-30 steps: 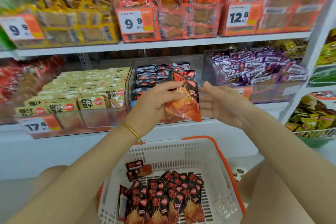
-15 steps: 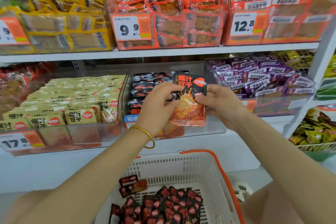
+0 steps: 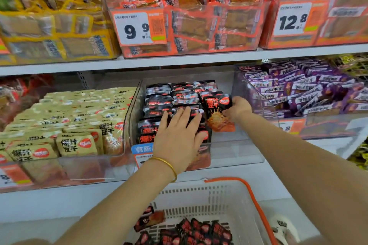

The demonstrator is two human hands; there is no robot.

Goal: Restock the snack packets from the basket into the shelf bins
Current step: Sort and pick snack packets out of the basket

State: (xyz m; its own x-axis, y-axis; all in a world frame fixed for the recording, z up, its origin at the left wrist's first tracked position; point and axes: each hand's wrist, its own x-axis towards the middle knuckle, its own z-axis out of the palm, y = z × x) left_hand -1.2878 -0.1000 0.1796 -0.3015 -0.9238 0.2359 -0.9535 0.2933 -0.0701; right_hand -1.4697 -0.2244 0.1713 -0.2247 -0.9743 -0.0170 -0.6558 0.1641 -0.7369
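Middle shelf, centre: clear bin (image 3: 240, 152), filled in its left and middle part with rows of black snack packets (image 3: 159, 93). Along its right wall runs a bare strip, and there you have room to work. Your left hand (image 3: 179, 137) lies flat on the front rows, fingers straight and spread, a gold bangle (image 3: 168, 165) on the wrist. Your right hand (image 3: 238, 108) pinches one black-and-orange packet (image 3: 218, 114) by its right edge. The packet is upright, just beside the stacked rows and over that strip; whether its lower edge touches the bin floor cannot be told. Neighbours: beige packets (image 3: 79, 117) in the bin to the left, purple packets (image 3: 298, 89) to the right, each behind its own clear wall. Below: white basket (image 3: 209, 195) with orange handle (image 3: 252, 193), more black packets (image 3: 199, 230) on its floor — well apart from the shelf edge (image 3: 179, 61) overhead.
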